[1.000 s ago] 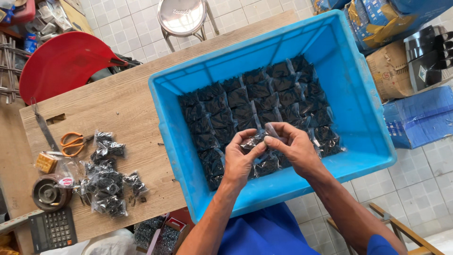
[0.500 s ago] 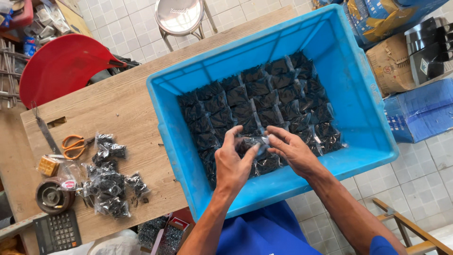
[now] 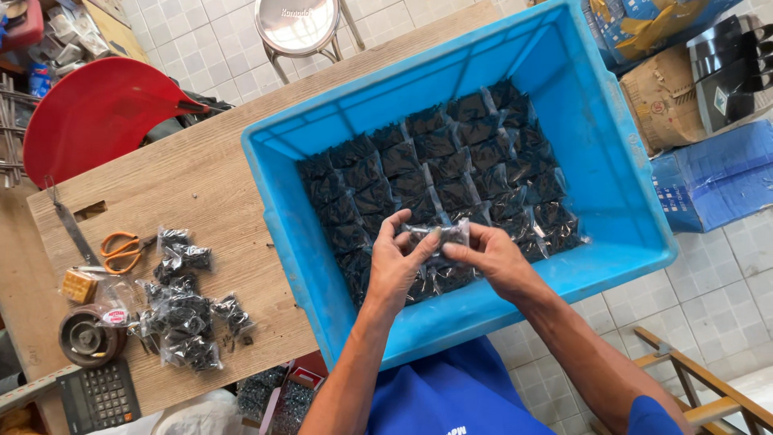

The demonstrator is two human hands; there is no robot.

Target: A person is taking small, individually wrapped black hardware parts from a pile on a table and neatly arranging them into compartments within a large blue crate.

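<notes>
Packing step, it seems: left hand (image 3: pixel 396 266) and right hand (image 3: pixel 493 258) pinching one small bag (image 3: pixel 435 235), lower centre, above bagged rows in blue crate (image 3: pixel 612 193). Next move likely needing a free slot.

- A small packing workshop.
- Blue crate (image 3: pixel 620 185) of bagged dark parts on a worn wooden table (image 3: pixel 185 185).
- Scissors (image 3: pixel 121 250), calculator (image 3: pixel 101 396), cardboard boxes (image 3: pixel 664 97), tiled floor.

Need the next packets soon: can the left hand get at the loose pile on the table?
Probably yes: the left hand shares a small bag with the right hand, but nothing blocks the way to the pile.
</notes>
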